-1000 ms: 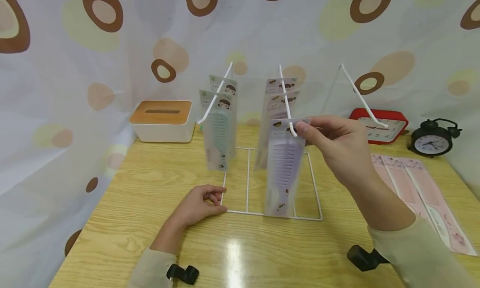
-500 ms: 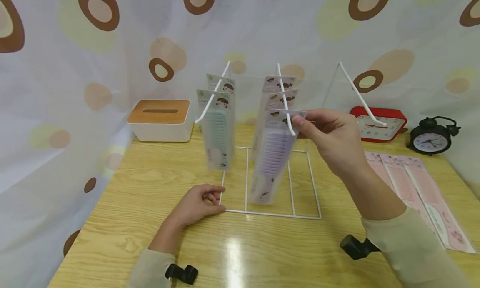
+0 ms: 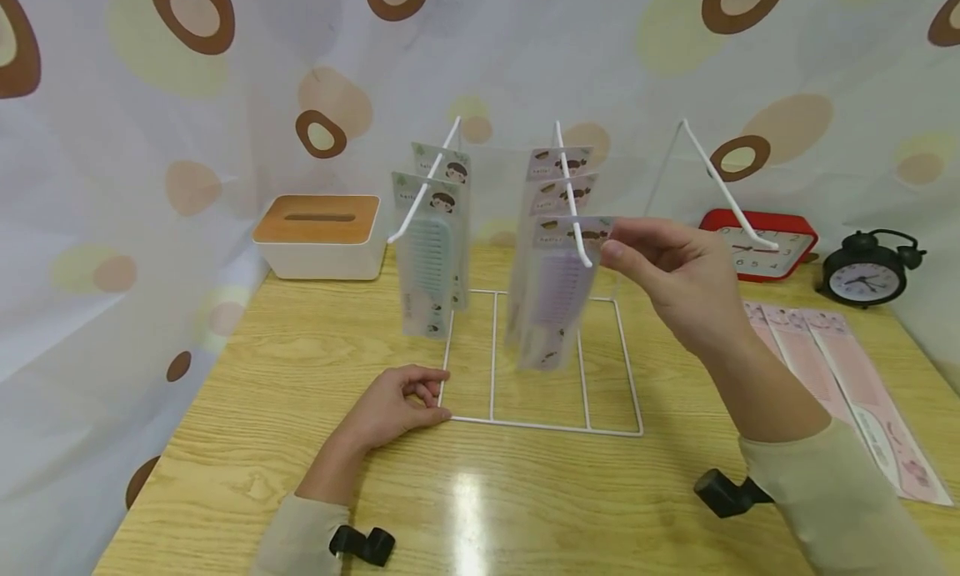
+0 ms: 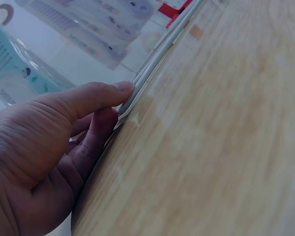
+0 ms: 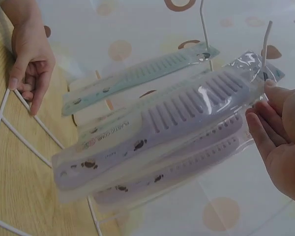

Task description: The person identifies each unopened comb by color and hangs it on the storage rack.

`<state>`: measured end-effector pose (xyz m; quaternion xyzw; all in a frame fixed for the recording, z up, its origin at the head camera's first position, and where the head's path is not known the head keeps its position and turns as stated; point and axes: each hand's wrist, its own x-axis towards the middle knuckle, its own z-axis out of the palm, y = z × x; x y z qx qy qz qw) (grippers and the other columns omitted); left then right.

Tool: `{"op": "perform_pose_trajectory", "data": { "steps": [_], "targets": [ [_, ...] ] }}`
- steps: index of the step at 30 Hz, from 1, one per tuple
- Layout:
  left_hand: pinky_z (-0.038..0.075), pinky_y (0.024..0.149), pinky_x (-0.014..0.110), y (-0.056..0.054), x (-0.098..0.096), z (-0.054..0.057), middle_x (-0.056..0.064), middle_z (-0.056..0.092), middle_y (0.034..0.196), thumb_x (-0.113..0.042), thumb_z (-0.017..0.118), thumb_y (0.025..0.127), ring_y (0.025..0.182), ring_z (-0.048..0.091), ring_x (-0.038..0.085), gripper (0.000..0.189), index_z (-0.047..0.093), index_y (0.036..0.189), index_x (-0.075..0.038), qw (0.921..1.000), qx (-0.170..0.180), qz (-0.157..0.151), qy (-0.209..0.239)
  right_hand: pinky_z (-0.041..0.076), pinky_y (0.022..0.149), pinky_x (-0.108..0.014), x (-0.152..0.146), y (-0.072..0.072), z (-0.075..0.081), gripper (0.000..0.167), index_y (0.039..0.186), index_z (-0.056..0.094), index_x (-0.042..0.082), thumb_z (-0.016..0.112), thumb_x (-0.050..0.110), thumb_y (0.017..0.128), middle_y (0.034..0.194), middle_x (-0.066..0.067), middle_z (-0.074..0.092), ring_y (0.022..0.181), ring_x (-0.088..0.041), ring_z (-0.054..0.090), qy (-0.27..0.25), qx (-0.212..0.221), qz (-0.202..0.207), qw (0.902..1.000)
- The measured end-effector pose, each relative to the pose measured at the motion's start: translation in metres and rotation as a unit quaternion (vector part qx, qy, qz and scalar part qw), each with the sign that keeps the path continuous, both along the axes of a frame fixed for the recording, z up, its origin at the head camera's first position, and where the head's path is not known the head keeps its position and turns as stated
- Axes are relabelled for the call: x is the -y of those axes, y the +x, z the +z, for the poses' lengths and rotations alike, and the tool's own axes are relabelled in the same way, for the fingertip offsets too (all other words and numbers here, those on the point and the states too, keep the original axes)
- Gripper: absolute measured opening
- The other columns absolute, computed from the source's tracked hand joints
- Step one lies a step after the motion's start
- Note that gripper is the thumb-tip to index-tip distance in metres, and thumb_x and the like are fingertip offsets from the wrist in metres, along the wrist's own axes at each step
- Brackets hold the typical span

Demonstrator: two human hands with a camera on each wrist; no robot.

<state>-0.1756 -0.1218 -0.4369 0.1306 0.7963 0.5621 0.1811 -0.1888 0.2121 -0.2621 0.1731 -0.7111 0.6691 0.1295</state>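
Note:
A white wire rack stands on the table with three hooks. My left hand rests low at its front left corner, thumb and fingertips pinching the base wire. On the middle hook hang several purple combs in clear packets. The front packaged comb is on the hook near its upturned tip, and my right hand pinches its top right corner between thumb and fingers. Packaged green combs hang from the left hook. The right hook carries no packet.
Pink packets lie flat on the table at the right. Behind them stand a red clock and a black alarm clock. A wood-lidded tissue box sits at the back left, before a patterned curtain.
My right hand has slid the front purple comb packet back along the middle hook, away from the tip; its lower end swung left and back. The left hand stays on the rack.

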Motion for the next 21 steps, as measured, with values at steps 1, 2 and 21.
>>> {"op": "perform_pose_trajectory", "data": {
  "steps": [1, 2, 21],
  "targets": [
    [0.052, 0.069, 0.020, 0.000, 0.000, 0.000, 0.014, 0.066, 0.098, -0.012, 0.083, 0.081, 0.083, 0.060, 0.015, 0.055, 0.063, 0.130, 0.002, 1.0000, 0.000, 0.000, 0.000, 0.057, 0.079, -0.018, -0.003, 0.000, -0.002, 0.023, 0.110, 0.075, 0.000, 0.072, -0.004, 0.088, 0.095, 0.004, 0.077, 0.084, -0.007, 0.073, 0.007, -0.003, 0.002, 1.0000],
    [0.052, 0.069, 0.020, 0.000, 0.000, 0.000, 0.014, 0.066, 0.098, -0.012, 0.083, 0.081, 0.083, 0.060, 0.015, 0.055, 0.063, 0.130, 0.002, 1.0000, 0.001, 0.000, 0.000, 0.056, 0.080, -0.018, -0.006, 0.000, -0.004, 0.026, 0.113, 0.074, 0.000, 0.071, -0.005, 0.088, 0.097, 0.004, 0.077, 0.086, -0.007, 0.073, 0.016, -0.008, 0.006, 0.9998],
    [0.051, 0.071, 0.021, 0.001, -0.001, 0.002, 0.011, 0.066, 0.094, -0.013, 0.084, 0.080, 0.082, 0.060, 0.016, 0.054, 0.065, 0.129, 0.000, 1.0000, 0.002, 0.006, -0.008, 0.057, 0.069, -0.020, -0.118, -0.008, -0.074, 0.042, 0.134, 0.059, -0.005, 0.064, -0.008, 0.092, 0.115, 0.005, 0.074, 0.100, -0.005, 0.071, 0.112, 0.045, 0.028, 0.9923]
  ]
}}
